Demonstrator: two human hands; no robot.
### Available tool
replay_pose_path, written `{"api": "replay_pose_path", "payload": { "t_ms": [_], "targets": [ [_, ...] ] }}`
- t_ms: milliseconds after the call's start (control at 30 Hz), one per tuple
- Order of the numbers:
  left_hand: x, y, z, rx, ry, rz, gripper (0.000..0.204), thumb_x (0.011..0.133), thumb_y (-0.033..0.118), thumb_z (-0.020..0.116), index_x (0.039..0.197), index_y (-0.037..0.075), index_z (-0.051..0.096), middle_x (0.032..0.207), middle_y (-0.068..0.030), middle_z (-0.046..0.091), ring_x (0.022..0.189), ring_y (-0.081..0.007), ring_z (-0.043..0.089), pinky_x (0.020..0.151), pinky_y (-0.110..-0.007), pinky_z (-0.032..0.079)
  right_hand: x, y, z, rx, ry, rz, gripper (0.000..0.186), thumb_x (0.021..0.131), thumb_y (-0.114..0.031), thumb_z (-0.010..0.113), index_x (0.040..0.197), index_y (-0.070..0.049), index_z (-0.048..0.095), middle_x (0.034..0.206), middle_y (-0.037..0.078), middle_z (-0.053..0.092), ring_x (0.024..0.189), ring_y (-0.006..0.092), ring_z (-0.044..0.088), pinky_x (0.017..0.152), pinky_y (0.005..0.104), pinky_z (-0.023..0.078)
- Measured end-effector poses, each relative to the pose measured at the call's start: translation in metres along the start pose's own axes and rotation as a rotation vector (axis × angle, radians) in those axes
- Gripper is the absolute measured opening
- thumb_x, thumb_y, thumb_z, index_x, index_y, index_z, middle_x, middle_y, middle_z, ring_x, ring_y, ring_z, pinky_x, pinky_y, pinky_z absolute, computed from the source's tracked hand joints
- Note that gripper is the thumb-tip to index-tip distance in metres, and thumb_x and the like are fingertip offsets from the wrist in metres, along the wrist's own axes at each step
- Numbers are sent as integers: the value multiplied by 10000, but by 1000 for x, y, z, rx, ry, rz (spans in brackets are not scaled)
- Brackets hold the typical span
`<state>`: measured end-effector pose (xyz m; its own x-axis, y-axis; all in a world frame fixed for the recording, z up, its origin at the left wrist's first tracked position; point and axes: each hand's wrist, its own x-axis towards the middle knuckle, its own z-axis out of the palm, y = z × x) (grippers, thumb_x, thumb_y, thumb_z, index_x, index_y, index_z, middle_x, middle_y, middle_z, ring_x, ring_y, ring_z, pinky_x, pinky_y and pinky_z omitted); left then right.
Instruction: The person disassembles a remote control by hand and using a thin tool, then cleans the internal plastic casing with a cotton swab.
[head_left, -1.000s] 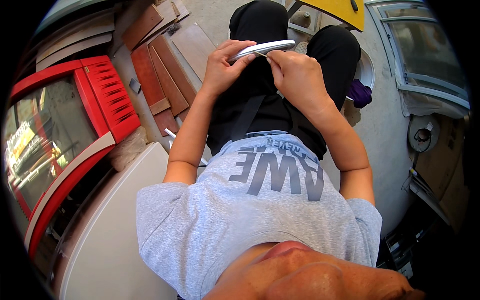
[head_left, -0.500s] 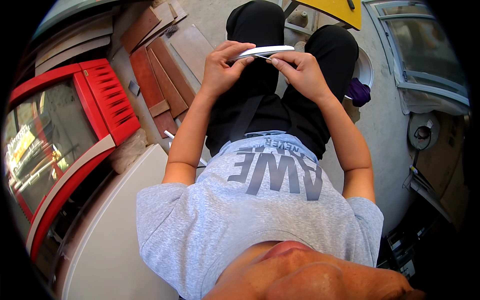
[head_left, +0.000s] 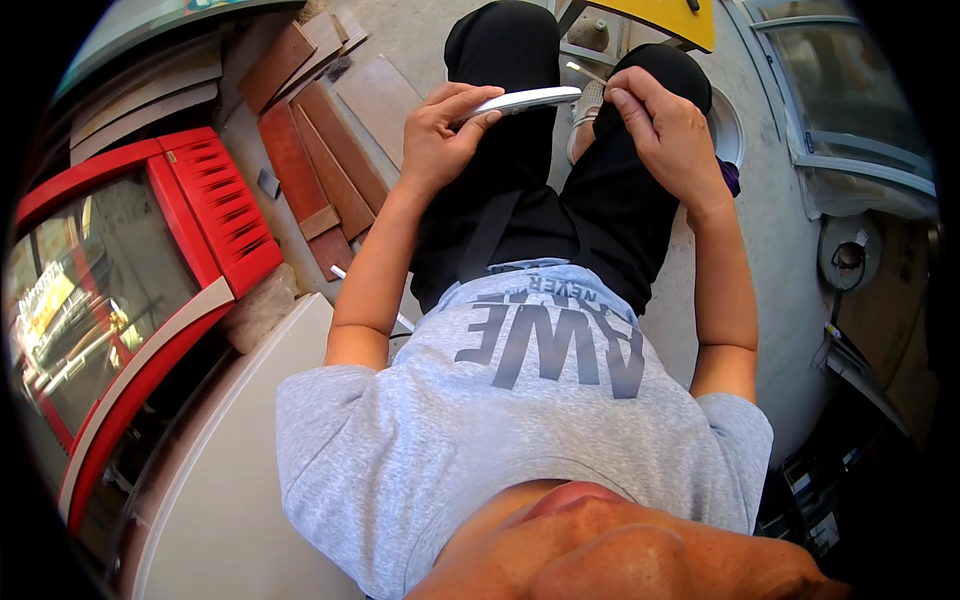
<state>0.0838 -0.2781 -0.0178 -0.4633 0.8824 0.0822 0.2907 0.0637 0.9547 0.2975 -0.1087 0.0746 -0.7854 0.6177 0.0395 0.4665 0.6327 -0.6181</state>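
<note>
Red cabinet frame [head_left: 210, 200] far left of silver curved piece [head_left: 520, 100]. Left hand [head_left: 440, 135] fingers grip the piece over the black-trousered lap. Right hand [head_left: 670, 130] rests on right knee, just right of the piece, fingers curled, apparently empty.

Sunlit concrete floor [head_left: 760, 260], red glass-fronted cabinet [head_left: 130, 270], stacked wooden boards [head_left: 320, 150]

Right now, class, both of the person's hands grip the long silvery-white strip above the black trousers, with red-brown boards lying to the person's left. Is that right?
Not quite. In the head view only the left hand grips the silvery-white strip; the right hand is off it, resting on the right knee of the black trousers. The red-brown boards do lie to the person's left.
</note>
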Motion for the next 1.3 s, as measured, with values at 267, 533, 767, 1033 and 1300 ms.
{"api": "replay_pose_path", "payload": {
  "t_ms": [267,533,767,1033,1300],
  "targets": [
    [-1,2,9,38,-29,29,248,894,54,759,1142,67,771,1044,-59,706,976,-152,664,846,-265,520,9,-12,65,-49,226,-248,239,910,-215,707,1143,-161,709,1149,9,722,1004,267,675,878,366,550],
    [-3,-3,11,6,8,65,273,869,34,766,1140,72,773,1055,-75,721,980,-163,680,841,-278,530,11,-12,83,-16,72,-54,235,862,-299,777,1061,-175,784,1018,-8,754,1014,218,665,813,350,553],
    [-16,-6,23,103,65,136,256,871,29,762,1122,77,778,1003,-75,727,945,-185,694,817,-279,533,-2,-10,99,55,183,-33,188,837,-246,783,995,-144,777,967,-6,742,1001,241,655,830,383,543],
    [-9,-8,13,37,-32,53,374,884,100,777,1249,61,707,1147,-100,707,1091,-215,661,937,-310,507,0,-5,104,90,259,-92,186,830,-227,792,987,-129,772,983,-2,743,1017,236,640,845,366,533],
    [-25,-4,-6,23,-65,-22,397,945,166,729,1322,70,652,1279,-103,645,1181,-207,610,1028,-299,447,-2,-11,110,144,251,-105,200,816,-211,804,993,-124,776,982,6,745,1024,237,636,864,361,523]
  ]
}}
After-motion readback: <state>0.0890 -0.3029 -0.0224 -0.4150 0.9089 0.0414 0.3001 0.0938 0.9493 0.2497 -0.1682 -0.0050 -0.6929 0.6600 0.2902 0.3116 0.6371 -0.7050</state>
